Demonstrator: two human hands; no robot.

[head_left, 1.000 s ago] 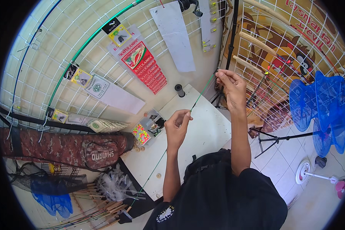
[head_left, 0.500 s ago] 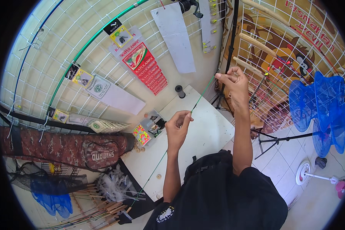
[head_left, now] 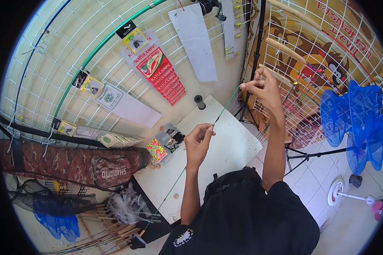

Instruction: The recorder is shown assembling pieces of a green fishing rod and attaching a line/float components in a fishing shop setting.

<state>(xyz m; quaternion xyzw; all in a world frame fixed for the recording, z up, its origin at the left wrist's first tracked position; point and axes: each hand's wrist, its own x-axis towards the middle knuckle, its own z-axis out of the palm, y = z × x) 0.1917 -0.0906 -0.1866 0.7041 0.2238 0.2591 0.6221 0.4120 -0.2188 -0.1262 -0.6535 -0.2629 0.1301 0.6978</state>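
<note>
A reddish-brown camouflage fabric bag (head_left: 72, 165) spans 8 to 9 o'clock in the view. Next, a clear plastic box of neon-bright small pieces (head_left: 156, 150) sits on the white surface (head_left: 225, 142), at 9 o'clock from the bare left hand (head_left: 198, 142). That hand's grip is pinched — thumb and finger on a thin green rod (head_left: 230, 100), which slants from its 7 o'clock to its 1 o'clock. A dark upright cylindrical spool (head_left: 199, 102) stands at its 12 o'clock. Between 1 and 2 o'clock, the bare right hand (head_left: 261, 87) pinches the rod's upper part — fingertips together. Blue mesh nets (head_left: 357, 112) hang at 3 o'clock.
</note>
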